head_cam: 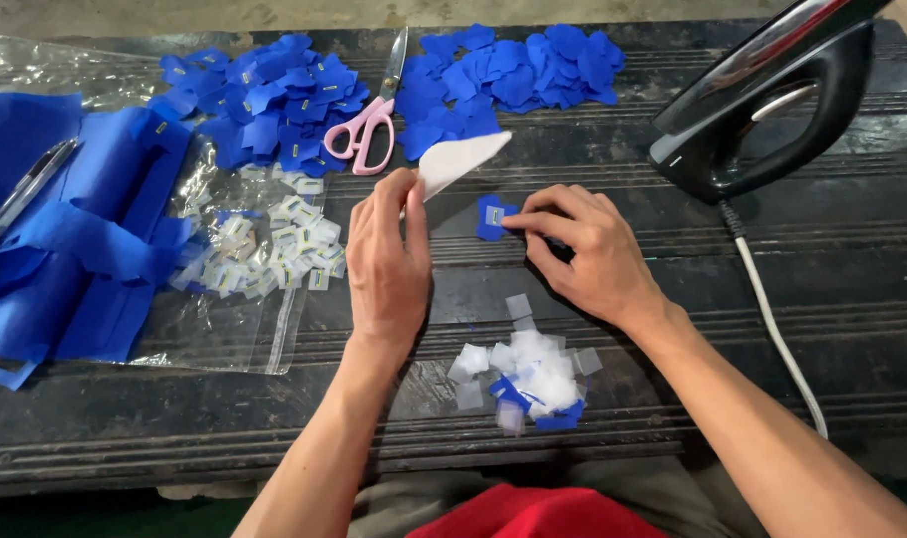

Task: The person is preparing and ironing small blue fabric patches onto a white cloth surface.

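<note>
My left hand [386, 261] pinches a white sheet of paper or fabric [460, 159], lifted and curled up off the dark table [673, 299]. My right hand [583, 249] presses its fingertips on a small blue felt piece [491, 217] with a tiny white tag on it, lying on the table just right of the white sheet. A little heap of clear and white scraps mixed with blue bits [525, 377] lies close in front of me between my forearms.
Pink-handled scissors [372, 120] lie between two piles of blue felt pieces [264, 100] [518, 70]. A clear plastic bag [234, 319] holds small white tags [274, 254]. Blue felt strips [65, 229] lie at left. A black iron [762, 110] with its white cord [782, 339] stands at right.
</note>
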